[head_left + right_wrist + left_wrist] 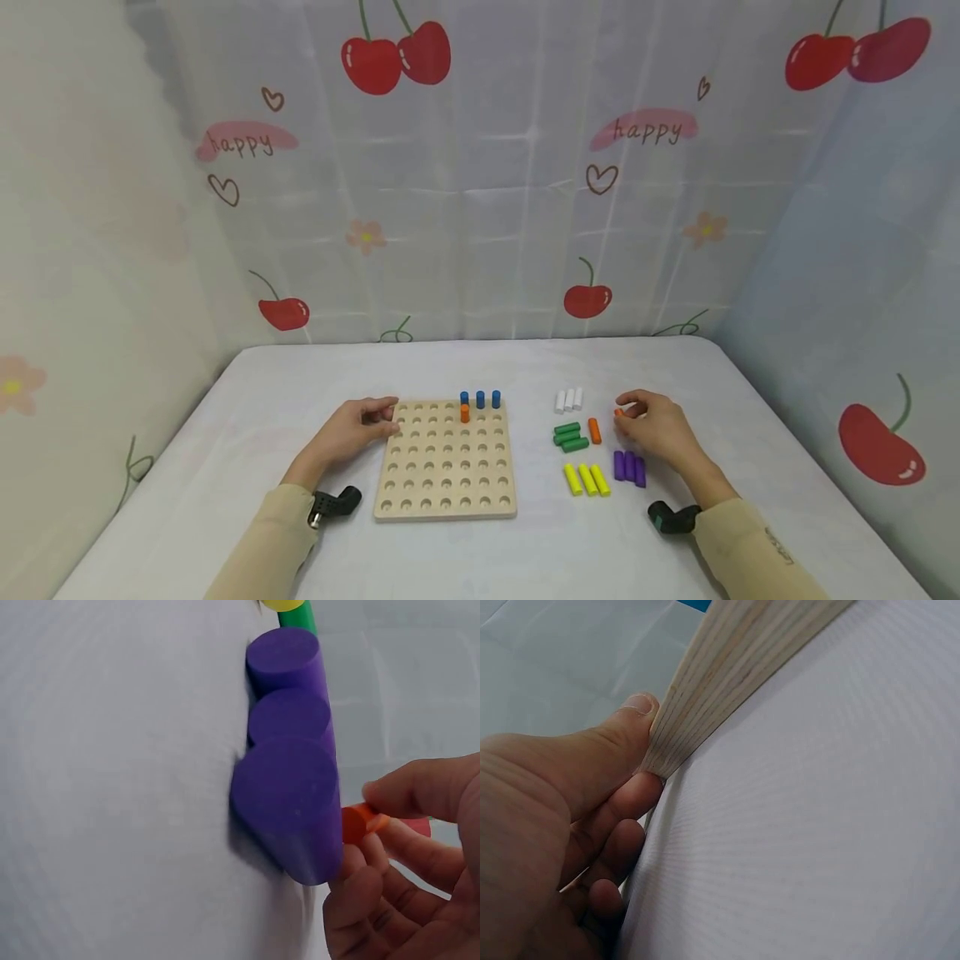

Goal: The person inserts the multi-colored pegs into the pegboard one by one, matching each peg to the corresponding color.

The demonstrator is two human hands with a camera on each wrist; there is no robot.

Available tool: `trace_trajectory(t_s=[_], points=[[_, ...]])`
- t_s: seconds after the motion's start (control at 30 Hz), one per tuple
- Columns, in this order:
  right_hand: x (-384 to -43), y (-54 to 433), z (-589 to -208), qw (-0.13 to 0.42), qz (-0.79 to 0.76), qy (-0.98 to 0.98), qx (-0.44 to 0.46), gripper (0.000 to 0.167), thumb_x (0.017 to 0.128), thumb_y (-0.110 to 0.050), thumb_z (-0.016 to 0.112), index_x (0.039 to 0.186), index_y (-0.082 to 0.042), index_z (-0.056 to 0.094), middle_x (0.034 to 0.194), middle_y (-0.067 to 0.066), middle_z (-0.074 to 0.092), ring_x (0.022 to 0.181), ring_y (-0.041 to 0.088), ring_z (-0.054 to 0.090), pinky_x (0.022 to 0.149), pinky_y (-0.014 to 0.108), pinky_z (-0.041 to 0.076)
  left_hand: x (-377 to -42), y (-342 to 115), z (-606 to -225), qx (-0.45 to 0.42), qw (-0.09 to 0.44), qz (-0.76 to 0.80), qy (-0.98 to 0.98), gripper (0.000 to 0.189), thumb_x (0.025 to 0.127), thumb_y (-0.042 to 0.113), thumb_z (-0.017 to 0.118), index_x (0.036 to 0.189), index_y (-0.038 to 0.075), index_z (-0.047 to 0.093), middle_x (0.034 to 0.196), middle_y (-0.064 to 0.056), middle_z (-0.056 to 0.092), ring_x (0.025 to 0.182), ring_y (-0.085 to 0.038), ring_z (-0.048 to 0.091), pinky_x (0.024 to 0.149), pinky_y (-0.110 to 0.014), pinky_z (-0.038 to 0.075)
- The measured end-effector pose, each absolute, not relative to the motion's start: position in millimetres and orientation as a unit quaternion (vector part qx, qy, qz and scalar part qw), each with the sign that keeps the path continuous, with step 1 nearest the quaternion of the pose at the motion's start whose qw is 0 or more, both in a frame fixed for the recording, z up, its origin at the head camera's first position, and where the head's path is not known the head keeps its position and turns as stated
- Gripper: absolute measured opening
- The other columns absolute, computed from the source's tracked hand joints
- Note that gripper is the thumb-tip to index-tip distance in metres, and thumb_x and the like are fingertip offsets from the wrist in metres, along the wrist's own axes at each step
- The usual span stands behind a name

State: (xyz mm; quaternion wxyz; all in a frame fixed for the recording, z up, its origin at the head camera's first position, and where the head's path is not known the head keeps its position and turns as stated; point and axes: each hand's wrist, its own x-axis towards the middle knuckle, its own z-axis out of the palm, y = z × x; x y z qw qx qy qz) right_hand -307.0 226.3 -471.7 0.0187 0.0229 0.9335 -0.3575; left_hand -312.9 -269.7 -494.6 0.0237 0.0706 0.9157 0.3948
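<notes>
My left hand is at the far left corner of a square wooden pegboard, pinching its edge between thumb and fingers. Three blue pegs stand upright along the board's back row, and one orange peg stands in front of the leftmost blue one. To the right of the board, my right hand holds another orange peg between thumb and fingertips. Close by it lie three purple pegs side by side and a single loose orange peg.
Between board and right hand, three white pegs, three green pegs and three yellow pegs lie in groups on the white-covered table. A printed curtain hangs behind the table and along both sides.
</notes>
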Motion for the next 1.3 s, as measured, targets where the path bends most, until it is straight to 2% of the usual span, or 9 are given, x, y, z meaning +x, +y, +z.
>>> trace_trajectory(t_s=[0.2,0.57,0.93,1.3], points=[[-304,217,-465,0.009,-0.351,0.936,0.005,0.037,0.096,-0.015,0.067,0.130,-0.002,0.064,0.108,0.016,0.066,0.079,0.020,0.060,0.063,0.029,0.050,-310,-273,-494,0.079,0.022,0.388,0.918,0.053,0.092,0.027,0.079,0.141,0.010,0.064,0.104,0.001,0.065,0.099,-0.017,0.054,0.091,-0.036,0.044],[-304,202,-457,0.011,-0.351,0.936,-0.010,0.037,0.098,-0.019,0.063,0.132,-0.005,0.065,0.114,0.014,0.067,0.087,0.023,0.063,0.067,0.029,0.052,-312,-277,-495,0.086,0.024,0.394,0.915,0.054,0.092,0.029,0.079,0.141,0.012,0.064,0.104,0.002,0.065,0.099,-0.017,0.054,0.091,-0.036,0.043],[-300,177,-445,0.009,-0.356,0.934,-0.034,0.035,0.098,-0.020,0.066,0.131,-0.008,0.067,0.118,0.012,0.067,0.096,0.026,0.061,0.074,0.032,0.054,-312,-277,-496,0.083,0.020,0.397,0.914,0.053,0.092,0.028,0.079,0.140,0.012,0.065,0.104,0.002,0.066,0.098,-0.017,0.055,0.091,-0.035,0.043],[-301,158,-437,0.023,-0.393,0.918,-0.057,0.034,0.098,-0.019,0.063,0.131,-0.009,0.066,0.118,0.011,0.066,0.079,0.021,0.060,0.055,0.031,0.052,-314,-273,-497,0.083,0.024,0.402,0.911,0.055,0.092,0.030,0.079,0.142,0.012,0.064,0.104,0.002,0.067,0.099,-0.017,0.055,0.092,-0.036,0.043]])
